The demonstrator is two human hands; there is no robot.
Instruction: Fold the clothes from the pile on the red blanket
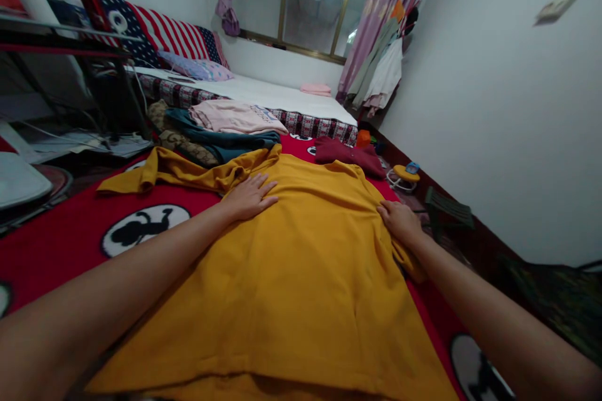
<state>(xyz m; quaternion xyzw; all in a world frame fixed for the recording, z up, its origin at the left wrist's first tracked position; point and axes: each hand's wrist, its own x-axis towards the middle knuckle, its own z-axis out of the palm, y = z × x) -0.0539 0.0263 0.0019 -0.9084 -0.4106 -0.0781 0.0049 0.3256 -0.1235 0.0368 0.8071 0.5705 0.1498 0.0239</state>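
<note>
While the yellow shirt (305, 263) lies spread on the red blanket (70, 232), head view has left hand (251, 196) flat on its upper part, fingers spread; right hand (399, 220) curled at the opposite edge, can't tell if it's pinching cloth. Clothes pile (230, 116) crowds the outstretched sleeve (188, 172), maroon garment (348, 155) just past the shirt, stool (405, 173) and bed (282, 93) farther out

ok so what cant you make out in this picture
Head view: near edge of the yellow shirt, partly cut off by the bottom edge.
Head view: whether the right hand grips cloth; the hand itself hides it.
Head view: camouflage item, cut off by the right edge.
Head view: details of the wall fitting, blurred.
</note>
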